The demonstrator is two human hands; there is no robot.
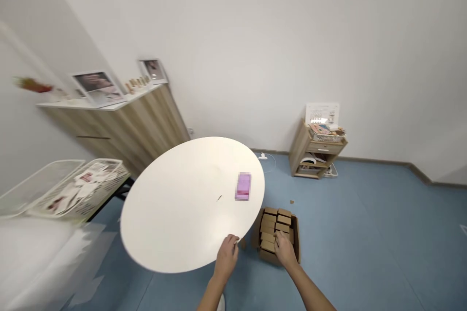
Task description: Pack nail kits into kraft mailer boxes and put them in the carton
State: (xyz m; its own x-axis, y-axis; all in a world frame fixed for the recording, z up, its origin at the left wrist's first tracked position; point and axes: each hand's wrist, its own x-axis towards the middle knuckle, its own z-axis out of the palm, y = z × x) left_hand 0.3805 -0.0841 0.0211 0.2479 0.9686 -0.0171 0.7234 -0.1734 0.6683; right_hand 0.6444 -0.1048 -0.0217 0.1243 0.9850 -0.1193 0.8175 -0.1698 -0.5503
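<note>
My left hand (226, 255) is at the near right rim of a round white table (175, 209), its fingers bent and closed on the edge. Over an open cardboard carton (298, 243) on the floor, my right hand (284, 250) has its fingers curled in at the packed contents. Several small brown cardboard boxes (269, 221) stand in rows inside the carton. The fingertips of the right hand touch one small box (268, 237), though its far side is hidden. A pink and purple packet (243, 186), blurred by pixels, lies on the table's right side.
A small dark mark or strip (219, 198) is on the tabletop. At left, white plastic baskets (80, 204) sit on a stand beside a wooden cabinet (146, 126). A small wooden shelf unit (317, 155) stands against the wall. A brown scrap (292, 202) lies on the blue floor.
</note>
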